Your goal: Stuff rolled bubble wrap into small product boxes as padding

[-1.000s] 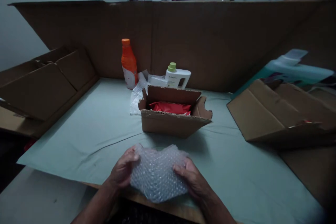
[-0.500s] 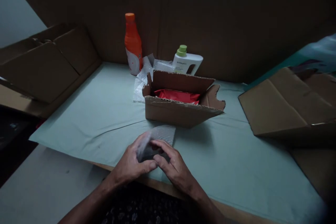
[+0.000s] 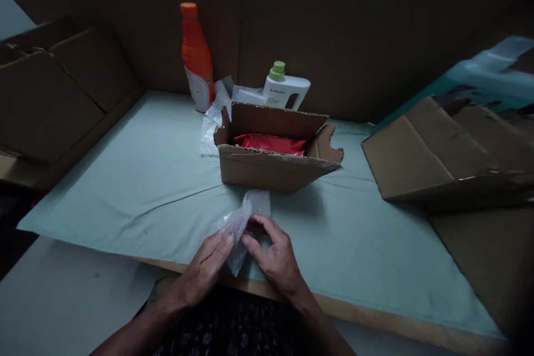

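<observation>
A crumpled piece of clear bubble wrap (image 3: pixel 238 225) is between my two hands, close to the table's front edge. My left hand (image 3: pixel 208 264) grips its left side, the thumb pressed against the plastic. At its right edge, my right hand (image 3: pixel 275 256) has curled fingers and thumb on the wrap, with part of the grip hidden. The wrap's far end lies flat just in front of an open cardboard box (image 3: pixel 271 169). Inside that box a red packet (image 3: pixel 271 143) shows.
Behind the box stand an orange bottle (image 3: pixel 196 61) and a white bottle with a green cap (image 3: pixel 287 89). More bubble wrap (image 3: pixel 209 133) lies beside them. Cardboard boxes flank the pale green tabletop, at left (image 3: pixel 50 105) and right (image 3: pixel 417 156). A large teal container (image 3: pixel 467 75) is at far right.
My left hand has shifted its hold, its thumb now pressing the bubble wrap, which is gathered and bunched more upright. The view has shifted slightly, moving the scene left and up.
</observation>
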Tool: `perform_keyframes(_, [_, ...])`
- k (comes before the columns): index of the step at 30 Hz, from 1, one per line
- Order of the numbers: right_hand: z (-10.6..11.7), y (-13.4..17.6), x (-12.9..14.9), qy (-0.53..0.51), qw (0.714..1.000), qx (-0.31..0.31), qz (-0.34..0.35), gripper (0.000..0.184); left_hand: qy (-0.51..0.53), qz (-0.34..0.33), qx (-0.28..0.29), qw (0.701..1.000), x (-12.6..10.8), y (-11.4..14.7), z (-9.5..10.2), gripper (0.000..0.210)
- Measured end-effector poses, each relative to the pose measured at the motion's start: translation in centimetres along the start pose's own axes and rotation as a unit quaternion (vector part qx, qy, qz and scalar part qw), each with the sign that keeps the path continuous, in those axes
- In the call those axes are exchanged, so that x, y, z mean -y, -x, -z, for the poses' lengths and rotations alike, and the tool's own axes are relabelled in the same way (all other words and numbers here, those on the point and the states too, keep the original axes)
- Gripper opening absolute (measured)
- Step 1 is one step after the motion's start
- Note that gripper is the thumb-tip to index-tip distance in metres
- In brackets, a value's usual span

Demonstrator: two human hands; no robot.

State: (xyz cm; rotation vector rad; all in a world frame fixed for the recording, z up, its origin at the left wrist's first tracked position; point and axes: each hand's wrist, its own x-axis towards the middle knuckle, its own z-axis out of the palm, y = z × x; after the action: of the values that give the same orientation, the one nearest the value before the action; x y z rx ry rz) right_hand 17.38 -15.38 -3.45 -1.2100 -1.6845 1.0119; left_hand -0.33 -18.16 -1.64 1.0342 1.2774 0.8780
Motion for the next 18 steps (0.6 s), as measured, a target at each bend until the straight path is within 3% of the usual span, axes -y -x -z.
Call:
perform_keyframes(3, [0.2, 0.4, 0.2, -0.022, 0.999, 0.040, -0.013, 0.046, 0.037, 0.006, 0.014, 0.999, 0.6, -0.4, 0.0, 0.053])
perform_keyframes(5, [-0.2, 0.7, 0.0, 0.004, 0.999, 0.027, -0.016, 0.059, 0.049, -0.005, 0.028, 0.998, 1.0, -0.8, 0.0, 0.051])
perform_keyframes(8, [-0.7, 1.0, -0.3, 0.029, 0.999, 0.001, -0.016, 0.051, 0.059, -0.026, 0.014, 0.998, 1.4, -1.1, -0.1, 0.044])
perform_keyframes(10, [-0.8, 1.1, -0.4, 0.037, 0.999, 0.018, 0.002, 0.045, 0.082, -0.028, 0.007, 0.996, 1.5, -1.2, -0.2, 0.045])
perform_keyframes(15, [-1.0, 1.7, -0.5, 0.127, 0.986, 0.102, 0.043, 0.070, 0.000, -0.038, -0.048, 0.998, 1.1, -1.4, -0.6, 0.050])
perform_keyframes(18, [-1.0, 1.8, -0.7, 0.132, 0.984, 0.114, 0.031, 0.066, -0.013, -0.034, -0.040, 0.999, 0.9, -1.6, -0.6, 0.037])
